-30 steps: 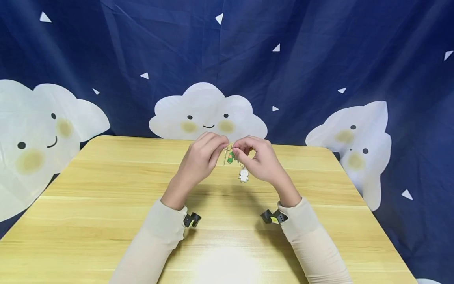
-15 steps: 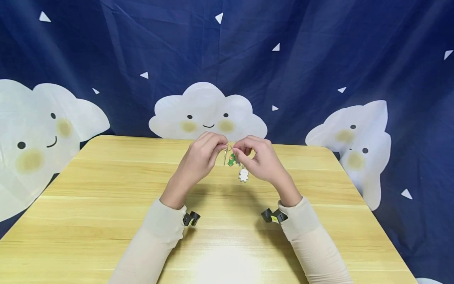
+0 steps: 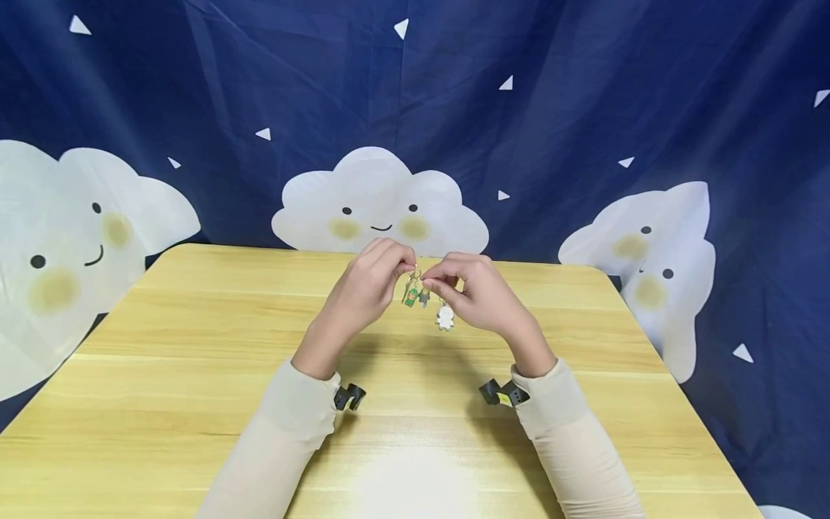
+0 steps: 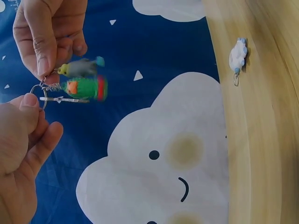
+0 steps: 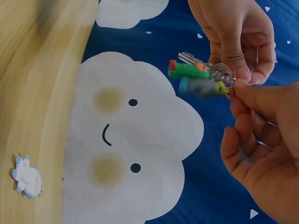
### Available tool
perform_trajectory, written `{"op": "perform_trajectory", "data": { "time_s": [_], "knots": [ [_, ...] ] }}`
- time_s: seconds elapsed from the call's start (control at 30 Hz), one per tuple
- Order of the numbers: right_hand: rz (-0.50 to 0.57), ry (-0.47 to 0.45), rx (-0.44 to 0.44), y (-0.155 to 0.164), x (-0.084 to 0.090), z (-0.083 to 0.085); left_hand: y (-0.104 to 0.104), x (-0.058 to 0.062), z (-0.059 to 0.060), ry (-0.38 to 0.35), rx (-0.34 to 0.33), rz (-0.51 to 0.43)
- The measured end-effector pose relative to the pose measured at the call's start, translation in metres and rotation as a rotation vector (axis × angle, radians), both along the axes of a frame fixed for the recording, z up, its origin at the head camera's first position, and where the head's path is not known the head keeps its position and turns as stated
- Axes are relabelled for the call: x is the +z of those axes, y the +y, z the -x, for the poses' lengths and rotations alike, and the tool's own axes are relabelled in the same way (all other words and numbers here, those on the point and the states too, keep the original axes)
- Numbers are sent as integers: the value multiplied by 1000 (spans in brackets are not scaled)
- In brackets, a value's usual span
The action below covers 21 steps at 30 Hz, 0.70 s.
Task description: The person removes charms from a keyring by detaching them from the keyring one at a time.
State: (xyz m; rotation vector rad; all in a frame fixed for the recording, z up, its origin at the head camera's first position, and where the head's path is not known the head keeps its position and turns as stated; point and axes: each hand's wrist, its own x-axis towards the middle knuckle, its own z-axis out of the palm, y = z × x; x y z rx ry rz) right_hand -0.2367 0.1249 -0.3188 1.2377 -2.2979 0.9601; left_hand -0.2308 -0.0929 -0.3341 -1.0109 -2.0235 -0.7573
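My left hand (image 3: pixel 366 292) pinches a metal key ring between thumb and forefinger. From that ring hang a silver key (image 5: pixel 188 58) and a green charm (image 4: pixel 81 88) with an orange patch and a red end. My right hand (image 3: pixel 476 292) meets it fingertip to fingertip, pinching the small metal link of a grey charm (image 4: pixel 83 68) with a yellow top and blue tip. Whether this link is joined to the key ring cannot be made out. A white figure charm (image 4: pixel 238 55) with blue tips and its own small ring lies apart on the table.
Both hands are above a light wood table (image 3: pixel 227 360), towards its far edge. Behind it hangs a dark blue curtain (image 3: pixel 363 79) printed with smiling white clouds. Black wrist cameras sit at both cuffs.
The green charm has swung left beside the key. The grey charm, earlier mostly behind my right fingers, now shows between my hands. My right fingertips have shifted slightly left and down.
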Motion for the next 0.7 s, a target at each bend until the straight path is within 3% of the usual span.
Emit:
{"op": "perform_trajectory", "data": {
  "time_s": [0.27,0.5,0.7],
  "knots": [
    [28,-19,-13,0,-1,1,2,0,2,-9,-13,13],
    [127,-20,1,0,2,-2,5,0,0,-60,-41,49],
    [136,-22,1,0,3,-2,5,1,-2,-90,-40,64]
  ]
}}
